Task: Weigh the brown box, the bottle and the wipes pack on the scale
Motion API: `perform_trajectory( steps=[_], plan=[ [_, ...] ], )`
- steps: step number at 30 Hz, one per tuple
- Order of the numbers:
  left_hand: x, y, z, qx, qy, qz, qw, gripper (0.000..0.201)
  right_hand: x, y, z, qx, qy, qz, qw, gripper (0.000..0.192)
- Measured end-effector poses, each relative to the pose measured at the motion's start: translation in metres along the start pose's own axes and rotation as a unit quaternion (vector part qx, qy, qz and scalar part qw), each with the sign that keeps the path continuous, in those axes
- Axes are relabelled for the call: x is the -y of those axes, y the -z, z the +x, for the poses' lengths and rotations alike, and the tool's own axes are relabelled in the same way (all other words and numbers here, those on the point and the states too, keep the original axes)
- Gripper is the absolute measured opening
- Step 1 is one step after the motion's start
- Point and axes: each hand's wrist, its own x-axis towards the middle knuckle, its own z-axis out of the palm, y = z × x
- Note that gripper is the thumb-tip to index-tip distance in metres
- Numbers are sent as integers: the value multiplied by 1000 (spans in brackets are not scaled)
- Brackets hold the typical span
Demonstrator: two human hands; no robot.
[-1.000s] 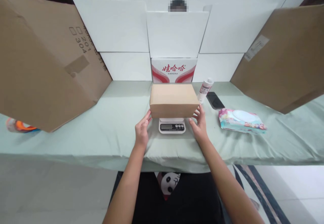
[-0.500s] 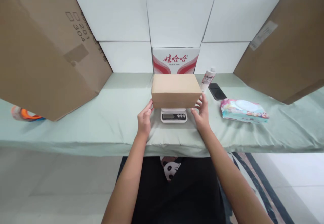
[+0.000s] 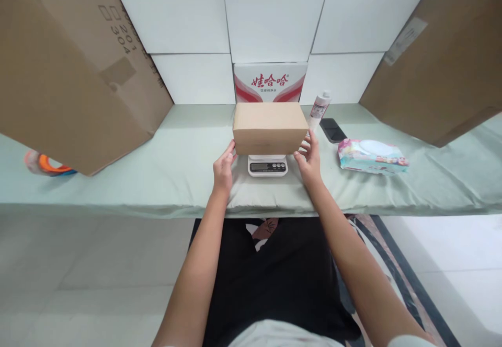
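Note:
A closed brown cardboard box [image 3: 270, 127] sits on or just over a white digital kitchen scale [image 3: 267, 166], whose display and buttons show in front. I cannot tell whether the scale bears its weight. My left hand [image 3: 225, 168] grips the box's lower left end, with fingertips against its side. On the opposite end my right hand [image 3: 309, 161] has its fingers along the side and its thumb near the lower front corner. Both hands hold the box between them. The scale's platform is mostly hidden under the box.
Behind the right hand stands a white bottle [image 3: 319, 109], near a black phone [image 3: 332, 130] and a pack of wipes [image 3: 372, 156]. Large cardboard sheets [image 3: 78, 75] flank the green-covered table [image 3: 188, 180]. White boxes [image 3: 270, 18] line the back. Orange tape rolls [image 3: 49, 164] lie far left.
The view has tilted down, so everything on the table appears higher in the picture. Both hands keep the same places at the box's ends.

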Motion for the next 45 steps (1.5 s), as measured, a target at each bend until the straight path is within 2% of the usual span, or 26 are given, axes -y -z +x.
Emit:
perform_trajectory(
  steps=[9,18,24,36,45],
  plan=[
    [6,-2,3,-23,18,0,1000,68,-11,-1,2,-5,-9,-30,1000,84],
    [5,-3,2,-31,19,1,999,66,-9,0,0,-7,-6,-45,999,78],
    [6,-2,3,-31,15,16,999,70,-10,0,0,-1,-13,-50,999,79],
    [9,0,1,-57,-14,13,998,63,-16,1,-2,-1,9,-53,999,80],
    [6,0,-2,-51,-24,19,998,58,-14,1,0,5,8,-57,998,84]
  ],
)
